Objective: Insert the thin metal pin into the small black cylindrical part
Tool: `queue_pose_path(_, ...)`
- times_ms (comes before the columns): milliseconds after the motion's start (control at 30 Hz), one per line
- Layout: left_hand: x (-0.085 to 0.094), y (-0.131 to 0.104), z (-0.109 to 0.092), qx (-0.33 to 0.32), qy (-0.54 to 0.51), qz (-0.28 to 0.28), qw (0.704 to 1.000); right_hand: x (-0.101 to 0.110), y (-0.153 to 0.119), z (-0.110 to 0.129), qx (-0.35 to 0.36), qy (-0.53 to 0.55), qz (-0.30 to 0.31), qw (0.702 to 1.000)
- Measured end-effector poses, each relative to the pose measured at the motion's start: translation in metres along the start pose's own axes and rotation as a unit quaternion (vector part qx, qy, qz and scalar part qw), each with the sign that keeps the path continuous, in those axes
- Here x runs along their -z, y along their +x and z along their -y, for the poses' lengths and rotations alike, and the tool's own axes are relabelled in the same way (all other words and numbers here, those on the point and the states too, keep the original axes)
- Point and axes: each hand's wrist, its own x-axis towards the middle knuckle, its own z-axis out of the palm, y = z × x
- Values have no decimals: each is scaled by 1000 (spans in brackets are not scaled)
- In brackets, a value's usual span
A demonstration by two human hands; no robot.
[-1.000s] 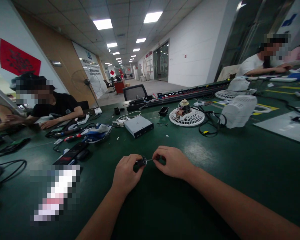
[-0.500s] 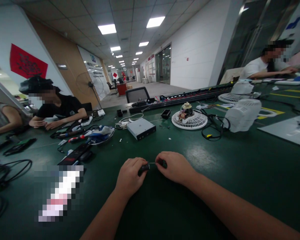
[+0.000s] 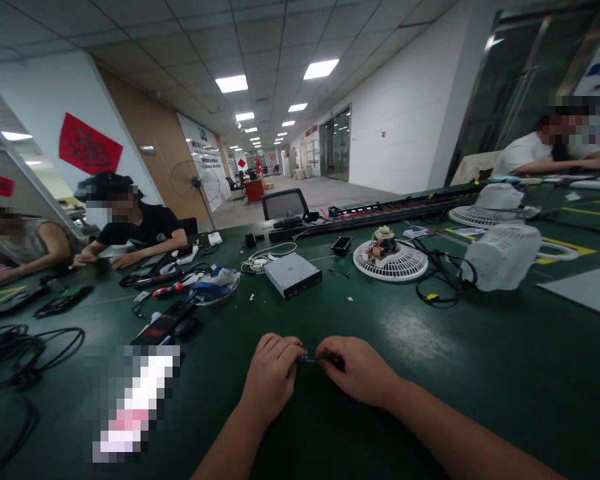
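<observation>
My left hand [image 3: 274, 373] is closed around a dark handle, mostly hidden by the fingers. A thin metal shaft [image 3: 311, 361] runs from it toward my right hand [image 3: 353, 367]. The fingers of my right hand are pinched on a small dark part [image 3: 336, 361], too small and shaded to name. Both hands are low over the green table [image 3: 310, 320], a short gap apart. Beyond them lies a silver disc drive [image 3: 293, 273] with a black front edge.
White fan grille with exposed motor [image 3: 391, 260], white housing [image 3: 503, 257] and black cables [image 3: 437, 287] lie right. A small black tray [image 3: 341, 245] sits behind the drive. Phone [image 3: 165, 323], blue-and-white cloth [image 3: 215, 285] and cables [image 3: 27, 357] lie left. People sit at both far sides.
The view has tilted up and turned slightly left, so everything appears lower and further right. My left hand now covers more of the dark handle.
</observation>
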Motion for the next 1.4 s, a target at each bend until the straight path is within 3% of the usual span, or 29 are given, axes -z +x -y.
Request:
queue_pose_path(200, 2, -1, -1, 62, -43, 43, 996, -3, 4, -5, -38, 5, -32, 999)
queue_pose_path(300, 1, -1, -3, 72, -38, 56, 995, -1, 5, -6, -38, -7, -20, 999)
queue_pose_path(500, 0, 1, -3, 8, 25, 23, 999, 4, 1, 0, -14, -55, 22, 998)
queue_pose_path(700, 3, 3, -2, -9, 49, 11, 999, 4, -1, 4, -34, -54, -20, 998)
queue_pose_path(833, 3, 4, -4, 41, 66, 27, 997, 1, 1, 3, -94, -113, -43, 988)
queue_pose_path(933, -5, 3, -2, 104, 79, 10, 991, -3, 6, 2, -134, -134, -58, 980)
queue_pose_path(1033, -16, 1, 6, 177, 116, -38, 977, -9, 14, 1, -103, -138, -102, 980)
queue_pose_path(1100, -22, 1, 11, 206, 136, -49, 968, -13, 20, -1, -82, -156, -96, 980)
queue_pose_path(1200, -26, 2, 15, 219, 156, -44, 962, -13, 28, -7, -95, -153, -82, 980)
queue_pose_path(1400, -18, 3, 10, 201, 180, -53, 962, -6, 42, -14, -194, 0, -97, 976)
